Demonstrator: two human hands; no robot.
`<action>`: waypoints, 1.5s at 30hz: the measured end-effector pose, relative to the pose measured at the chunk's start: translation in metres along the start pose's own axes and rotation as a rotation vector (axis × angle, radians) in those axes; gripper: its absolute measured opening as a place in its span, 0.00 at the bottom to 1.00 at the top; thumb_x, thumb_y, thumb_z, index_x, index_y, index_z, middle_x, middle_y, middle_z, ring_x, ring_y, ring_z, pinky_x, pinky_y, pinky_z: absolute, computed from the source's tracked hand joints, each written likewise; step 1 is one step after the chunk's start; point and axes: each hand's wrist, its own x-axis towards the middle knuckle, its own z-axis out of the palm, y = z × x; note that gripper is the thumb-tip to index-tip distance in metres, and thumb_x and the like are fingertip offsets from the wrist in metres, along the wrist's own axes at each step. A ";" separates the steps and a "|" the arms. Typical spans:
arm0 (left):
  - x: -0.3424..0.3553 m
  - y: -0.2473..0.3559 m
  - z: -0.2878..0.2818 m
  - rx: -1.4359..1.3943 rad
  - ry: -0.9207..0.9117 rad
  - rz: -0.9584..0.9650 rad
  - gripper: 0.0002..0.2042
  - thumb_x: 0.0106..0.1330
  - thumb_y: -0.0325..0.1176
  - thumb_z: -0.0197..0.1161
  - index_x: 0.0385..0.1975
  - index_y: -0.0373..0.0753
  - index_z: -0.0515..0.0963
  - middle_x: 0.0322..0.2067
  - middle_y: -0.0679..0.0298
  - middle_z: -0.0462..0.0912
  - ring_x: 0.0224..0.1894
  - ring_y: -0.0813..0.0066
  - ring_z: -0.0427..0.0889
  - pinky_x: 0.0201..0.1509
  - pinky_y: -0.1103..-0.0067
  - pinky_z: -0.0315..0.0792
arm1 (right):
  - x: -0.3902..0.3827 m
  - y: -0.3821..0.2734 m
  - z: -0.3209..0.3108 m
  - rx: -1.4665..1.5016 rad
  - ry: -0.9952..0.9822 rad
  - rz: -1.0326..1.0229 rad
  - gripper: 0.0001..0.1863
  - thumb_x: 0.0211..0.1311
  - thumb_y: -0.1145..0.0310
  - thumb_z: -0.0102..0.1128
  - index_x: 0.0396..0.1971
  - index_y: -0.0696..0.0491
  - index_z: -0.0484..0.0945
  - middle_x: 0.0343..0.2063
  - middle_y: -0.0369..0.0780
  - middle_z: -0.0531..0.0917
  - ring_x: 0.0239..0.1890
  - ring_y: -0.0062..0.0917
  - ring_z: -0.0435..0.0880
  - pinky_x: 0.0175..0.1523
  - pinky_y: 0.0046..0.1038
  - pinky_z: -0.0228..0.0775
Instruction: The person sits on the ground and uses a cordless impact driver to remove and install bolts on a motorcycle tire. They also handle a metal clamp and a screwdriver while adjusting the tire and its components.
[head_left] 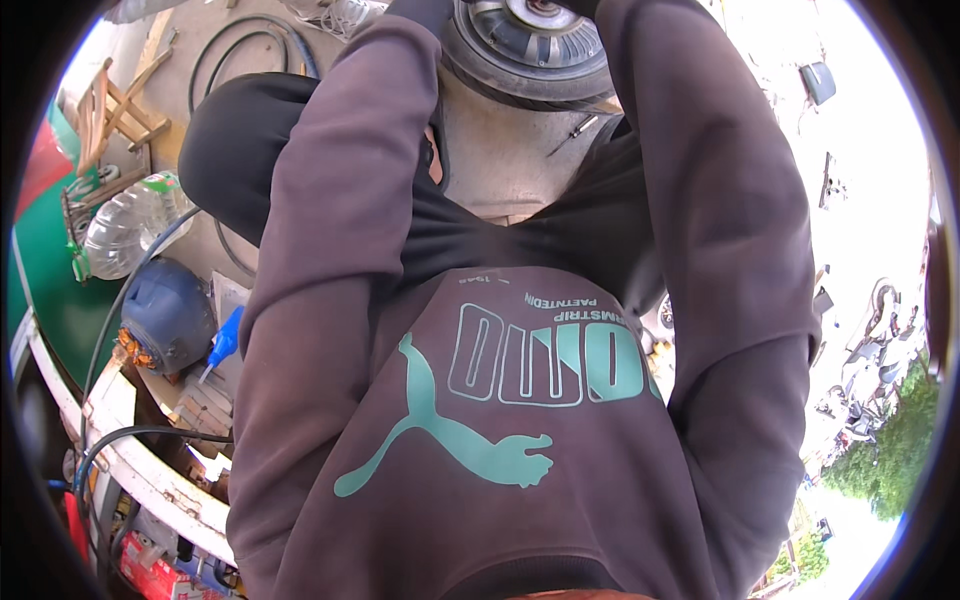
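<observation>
Both my arms, in dark brownish sleeves, stretch up to the top edge of the head view. Past the dark left cuff [422,10], my left hand lies outside the picture. My right hand is also cut off beyond the end of the right sleeve [650,25]. Between the two sleeve ends sits a wheel [530,75] with a black tyre and a grey finned metal hub; its upper part is cut off. Whether my hands touch it cannot be seen. A thin tool like a screwdriver [577,132] lies on the floor just below the wheel.
My bent legs in black trousers [240,140] flank the floor. At left are a coiled black hose [210,50], a wooden folding stool [120,115], a clear plastic bottle [135,228], a blue-grey rounded machine [168,312] and a blue nozzle bottle [226,338]. Motorcycles [880,310] stand far right.
</observation>
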 end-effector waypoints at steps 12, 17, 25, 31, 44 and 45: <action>-0.009 0.033 -0.002 -0.079 0.238 -0.193 0.21 0.71 0.44 0.55 0.27 0.32 0.84 0.24 0.44 0.83 0.31 0.41 0.82 0.37 0.58 0.73 | 0.006 0.008 -0.017 -0.112 -0.055 0.121 0.14 0.52 0.64 0.67 0.38 0.53 0.88 0.32 0.44 0.88 0.34 0.32 0.84 0.42 0.35 0.76; -0.011 0.038 0.001 -0.043 0.298 -0.126 0.18 0.72 0.41 0.55 0.33 0.30 0.83 0.29 0.43 0.84 0.33 0.41 0.82 0.39 0.59 0.73 | 0.008 0.019 -0.031 -0.192 -0.038 -0.026 0.17 0.49 0.64 0.69 0.40 0.54 0.88 0.34 0.46 0.88 0.36 0.32 0.85 0.44 0.36 0.77; -0.018 0.056 -0.022 0.009 0.064 -0.164 0.16 0.69 0.43 0.62 0.39 0.32 0.80 0.38 0.46 0.85 0.44 0.47 0.84 0.50 0.65 0.74 | 0.018 0.011 -0.066 -0.428 -0.046 0.075 0.20 0.44 0.61 0.77 0.40 0.52 0.88 0.39 0.46 0.89 0.42 0.36 0.87 0.50 0.40 0.76; -0.025 0.064 -0.067 -0.006 0.327 -0.126 0.15 0.76 0.38 0.53 0.37 0.31 0.77 0.33 0.47 0.84 0.37 0.55 0.84 0.42 0.67 0.75 | 0.020 -0.053 -0.046 -0.682 0.438 -0.226 0.13 0.65 0.58 0.56 0.38 0.46 0.88 0.37 0.42 0.89 0.41 0.37 0.89 0.45 0.42 0.78; 0.061 0.026 0.007 -0.574 -0.430 -0.352 0.20 0.73 0.42 0.61 0.57 0.34 0.74 0.46 0.61 0.82 0.47 0.74 0.79 0.52 0.77 0.74 | -0.016 0.055 -0.061 -0.135 0.481 0.305 0.11 0.42 0.63 0.66 0.26 0.51 0.89 0.26 0.47 0.87 0.29 0.36 0.86 0.35 0.37 0.77; 0.060 0.018 0.013 -0.636 -0.405 -0.443 0.20 0.73 0.43 0.62 0.56 0.34 0.74 0.45 0.62 0.82 0.46 0.74 0.79 0.51 0.77 0.74 | -0.019 0.042 -0.061 -0.029 0.438 0.324 0.10 0.44 0.65 0.68 0.27 0.54 0.88 0.24 0.46 0.86 0.26 0.33 0.85 0.32 0.35 0.77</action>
